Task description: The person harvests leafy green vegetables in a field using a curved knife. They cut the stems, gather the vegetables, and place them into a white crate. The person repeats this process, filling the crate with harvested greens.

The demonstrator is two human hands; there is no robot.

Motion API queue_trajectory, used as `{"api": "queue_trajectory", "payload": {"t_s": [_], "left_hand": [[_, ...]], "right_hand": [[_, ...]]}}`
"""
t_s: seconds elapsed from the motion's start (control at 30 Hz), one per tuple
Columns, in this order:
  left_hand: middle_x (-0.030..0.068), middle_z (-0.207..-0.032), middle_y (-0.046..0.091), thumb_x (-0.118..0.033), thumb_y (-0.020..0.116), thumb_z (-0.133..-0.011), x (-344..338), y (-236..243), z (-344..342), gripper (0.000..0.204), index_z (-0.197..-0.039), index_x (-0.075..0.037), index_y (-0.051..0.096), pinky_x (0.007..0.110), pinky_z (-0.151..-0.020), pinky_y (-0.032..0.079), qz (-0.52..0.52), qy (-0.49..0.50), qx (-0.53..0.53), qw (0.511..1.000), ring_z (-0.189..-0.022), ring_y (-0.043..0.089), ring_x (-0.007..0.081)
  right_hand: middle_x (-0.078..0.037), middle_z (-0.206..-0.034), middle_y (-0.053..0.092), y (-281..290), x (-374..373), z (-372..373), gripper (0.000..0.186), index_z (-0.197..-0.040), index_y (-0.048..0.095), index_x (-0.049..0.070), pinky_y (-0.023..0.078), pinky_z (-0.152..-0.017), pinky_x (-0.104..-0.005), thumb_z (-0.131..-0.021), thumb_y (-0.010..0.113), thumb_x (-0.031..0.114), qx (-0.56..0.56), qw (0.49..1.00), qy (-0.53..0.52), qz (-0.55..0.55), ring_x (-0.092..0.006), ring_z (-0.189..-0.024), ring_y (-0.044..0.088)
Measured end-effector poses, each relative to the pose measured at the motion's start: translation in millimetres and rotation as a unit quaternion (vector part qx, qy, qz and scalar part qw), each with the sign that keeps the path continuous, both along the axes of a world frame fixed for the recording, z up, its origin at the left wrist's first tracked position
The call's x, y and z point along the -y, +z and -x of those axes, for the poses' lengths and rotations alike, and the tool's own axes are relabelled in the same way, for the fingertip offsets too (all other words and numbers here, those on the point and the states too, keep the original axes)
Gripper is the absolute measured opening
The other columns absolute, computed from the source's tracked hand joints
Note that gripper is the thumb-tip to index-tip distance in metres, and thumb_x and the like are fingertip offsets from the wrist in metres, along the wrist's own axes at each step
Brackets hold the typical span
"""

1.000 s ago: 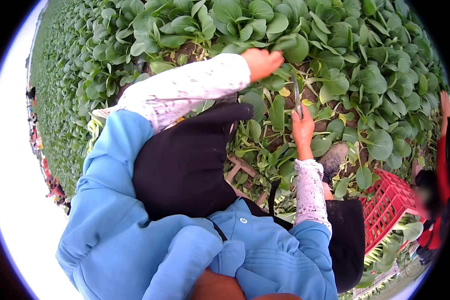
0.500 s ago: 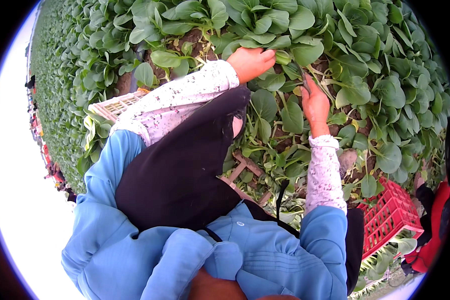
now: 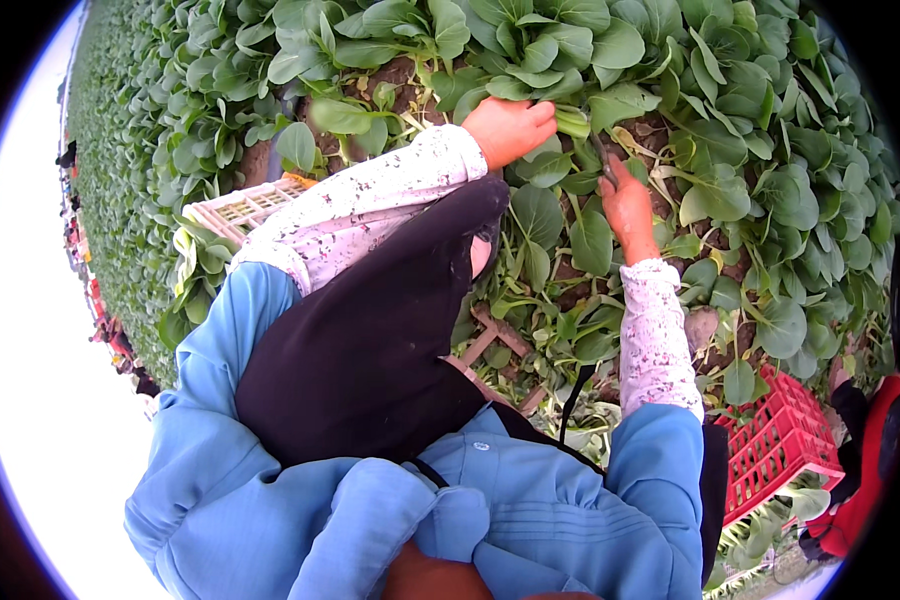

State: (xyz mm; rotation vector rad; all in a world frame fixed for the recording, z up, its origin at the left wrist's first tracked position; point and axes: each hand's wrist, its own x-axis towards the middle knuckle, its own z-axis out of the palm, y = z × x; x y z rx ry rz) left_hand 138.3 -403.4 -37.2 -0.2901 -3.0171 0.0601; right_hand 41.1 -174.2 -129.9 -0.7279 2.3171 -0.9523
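Note:
My left hand [image 3: 512,130] is closed around a bok choy [image 3: 572,121], whose pale green stalk base shows just right of my fingers. The leaves in my grip are partly hidden by the hand. To the right, my right hand [image 3: 631,208] is wrapped round the handle of a knife [image 3: 601,150]. Its thin dark blade points up toward the bok choy's base. Whether the blade touches the stalk I cannot tell. Loose and standing leaves [image 3: 592,238] lie below and between both hands.
Dense rows of bok choy [image 3: 760,190] fill the far side and right. A pale crate [image 3: 245,208] stands left of my left forearm, a red crate [image 3: 778,440] at lower right. Beneath me is a wooden frame [image 3: 495,335]. Red and black cloth [image 3: 870,460] lies beyond the red crate.
The view has shifted slightly. My right hand and the knife have moved a little left relative to the plants. The bok choy's stalk base shows more; my left hand keeps its grip.

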Motion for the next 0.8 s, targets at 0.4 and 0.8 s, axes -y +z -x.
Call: {"api": "queue_trajectory", "payload": {"t_s": [0.4, 0.8], "left_hand": [[0.0039, -0.09, 0.051, -0.011, 0.061, -0.068, 3.4, 14.4, -8.4, 0.027, -0.094, -0.011, 0.055, 0.034, -0.064, 0.051, -0.013, 0.006, 0.048, 0.999, -0.076, 0.059, 0.0223], [0.0081, -0.114, 0.055, -0.021, 0.075, -0.071, -33.6, 92.7, -34.5, 0.043, -0.111, -0.012, 0.06, 0.042, -0.094, 0.041, -0.368, 0.14, 0.12, 0.912, -0.113, 0.05, 0.0276]], "right_hand": [[-0.021, -0.099, 0.065, -7.4, -48.4, -34.0, 0.043, -0.128, 0.054, 0.015, 0.048, -0.078, -0.0449, -0.085, 0.06, 0.018, 0.043, 0.997, 0.062, -0.022, -0.0402, -0.092, 0.061], [-0.006, -0.104, 0.057, 109.8, -2.4, -37.0, 0.048, -0.132, 0.041, 0.001, 0.048, -0.062, -0.023, -0.091, 0.057, 0.022, 0.363, 0.838, -0.276, 0.299, -0.0113, -0.08, 0.057]]}}
